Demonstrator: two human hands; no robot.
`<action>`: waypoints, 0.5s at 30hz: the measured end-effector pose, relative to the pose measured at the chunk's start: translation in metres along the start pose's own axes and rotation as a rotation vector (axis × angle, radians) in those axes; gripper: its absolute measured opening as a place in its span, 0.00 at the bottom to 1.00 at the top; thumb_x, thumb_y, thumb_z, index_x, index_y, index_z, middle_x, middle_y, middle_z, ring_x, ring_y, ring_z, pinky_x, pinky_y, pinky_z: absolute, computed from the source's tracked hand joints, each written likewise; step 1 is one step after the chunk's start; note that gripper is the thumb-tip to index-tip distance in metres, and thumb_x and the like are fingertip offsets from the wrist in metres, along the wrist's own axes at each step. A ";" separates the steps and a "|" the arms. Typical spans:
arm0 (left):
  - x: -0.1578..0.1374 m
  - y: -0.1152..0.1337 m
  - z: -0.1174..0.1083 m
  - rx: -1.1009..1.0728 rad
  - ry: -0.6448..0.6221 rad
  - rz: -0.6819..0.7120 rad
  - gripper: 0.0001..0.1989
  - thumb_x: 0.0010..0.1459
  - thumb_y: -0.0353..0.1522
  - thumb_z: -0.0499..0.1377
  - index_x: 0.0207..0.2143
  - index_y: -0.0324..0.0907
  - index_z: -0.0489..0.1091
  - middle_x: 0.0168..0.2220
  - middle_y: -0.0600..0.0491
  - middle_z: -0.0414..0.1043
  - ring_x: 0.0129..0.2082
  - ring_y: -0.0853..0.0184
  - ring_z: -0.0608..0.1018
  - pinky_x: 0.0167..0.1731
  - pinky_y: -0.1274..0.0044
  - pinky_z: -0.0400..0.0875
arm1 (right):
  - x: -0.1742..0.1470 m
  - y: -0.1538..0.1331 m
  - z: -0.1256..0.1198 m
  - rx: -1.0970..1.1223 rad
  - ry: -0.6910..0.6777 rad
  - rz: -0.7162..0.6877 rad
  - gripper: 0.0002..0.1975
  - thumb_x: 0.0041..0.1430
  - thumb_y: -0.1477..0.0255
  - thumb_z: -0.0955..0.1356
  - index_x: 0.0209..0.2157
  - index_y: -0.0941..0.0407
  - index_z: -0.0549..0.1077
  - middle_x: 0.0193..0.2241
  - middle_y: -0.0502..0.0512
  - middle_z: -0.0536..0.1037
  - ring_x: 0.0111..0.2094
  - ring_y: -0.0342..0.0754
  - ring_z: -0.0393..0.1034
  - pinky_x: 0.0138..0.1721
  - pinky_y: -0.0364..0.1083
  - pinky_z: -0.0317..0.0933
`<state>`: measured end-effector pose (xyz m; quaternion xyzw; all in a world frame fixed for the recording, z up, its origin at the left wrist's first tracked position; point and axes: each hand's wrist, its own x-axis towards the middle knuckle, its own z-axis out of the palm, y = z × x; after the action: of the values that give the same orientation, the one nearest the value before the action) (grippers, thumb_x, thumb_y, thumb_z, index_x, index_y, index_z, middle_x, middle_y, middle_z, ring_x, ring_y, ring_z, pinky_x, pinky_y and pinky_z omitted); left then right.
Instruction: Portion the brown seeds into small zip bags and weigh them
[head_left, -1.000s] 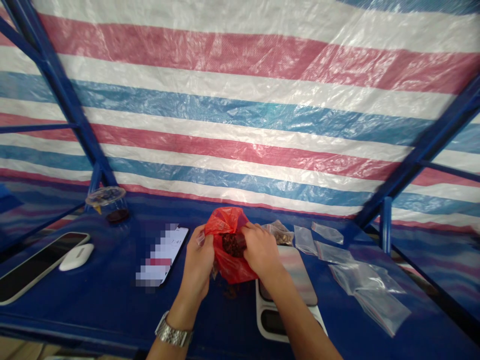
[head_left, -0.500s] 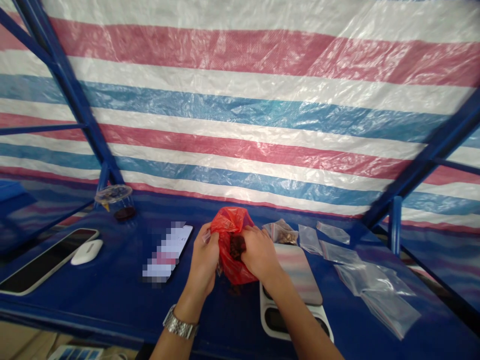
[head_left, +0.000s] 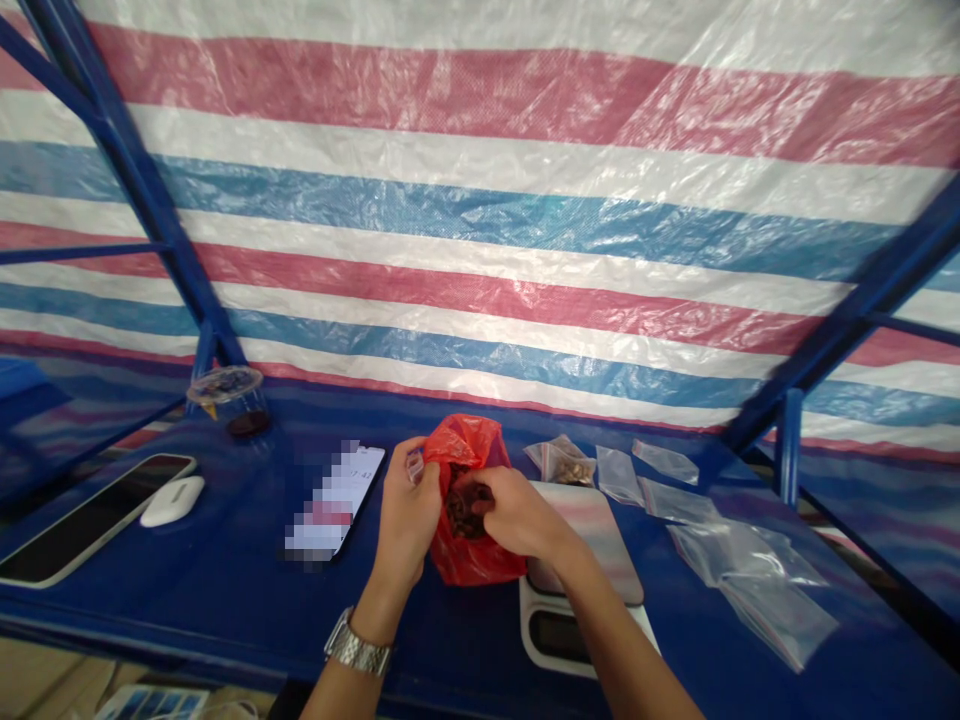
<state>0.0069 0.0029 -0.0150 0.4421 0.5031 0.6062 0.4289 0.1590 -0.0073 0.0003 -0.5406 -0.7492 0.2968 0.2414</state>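
A red plastic bag (head_left: 480, 560) stands on the blue table with its mouth toward me. Dark brown dried pieces (head_left: 466, 508) show inside it. My left hand (head_left: 409, 505) is closed on the bag's left rim, with some clear plastic also between the fingers. At the bag's opening, my right hand (head_left: 521, 510) has its fingers pinched among the dark pieces; what exactly they grip is hidden. Under my right forearm sits a white kitchen scale (head_left: 600, 545) with a metal plate. A zip bag of brown pieces (head_left: 574, 468) lies behind the scale.
Several clear zip bags (head_left: 742, 555) are spread on the right. To the left lie a lit phone (head_left: 341, 505), a dark phone (head_left: 90, 520), a white earbud case (head_left: 172, 500) and a plastic cup (head_left: 236, 400) of dark liquid. Blue frame bars and striped sheeting stand behind.
The red bag's mouth has tipped more toward me and its lower part sits closer. My right hand has shifted slightly, showing more of the dark pieces.
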 end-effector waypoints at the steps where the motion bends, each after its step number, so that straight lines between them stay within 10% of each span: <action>1: 0.000 -0.001 0.000 0.009 0.018 0.001 0.17 0.56 0.37 0.62 0.48 0.42 0.70 0.39 0.51 0.77 0.36 0.63 0.79 0.40 0.71 0.72 | 0.000 0.002 0.000 0.029 -0.012 -0.011 0.29 0.49 0.87 0.65 0.48 0.52 0.84 0.46 0.54 0.86 0.47 0.52 0.81 0.49 0.43 0.69; 10: 0.005 -0.015 0.004 0.042 0.340 0.089 0.16 0.60 0.33 0.58 0.51 0.43 0.66 0.38 0.54 0.71 0.35 0.66 0.75 0.37 0.73 0.71 | 0.001 -0.001 0.003 0.237 0.041 -0.051 0.23 0.57 0.84 0.64 0.48 0.56 0.82 0.48 0.56 0.86 0.48 0.51 0.80 0.52 0.47 0.70; 15: 0.005 -0.007 -0.001 0.107 0.294 0.128 0.27 0.58 0.32 0.61 0.59 0.42 0.59 0.36 0.57 0.67 0.31 0.68 0.73 0.37 0.74 0.71 | 0.002 0.000 -0.001 0.190 0.126 -0.021 0.20 0.59 0.84 0.64 0.47 0.56 0.81 0.47 0.57 0.86 0.50 0.52 0.80 0.56 0.49 0.68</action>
<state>0.0050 0.0087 -0.0215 0.4019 0.5630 0.6626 0.2870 0.1594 -0.0052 0.0011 -0.5249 -0.7069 0.3293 0.3412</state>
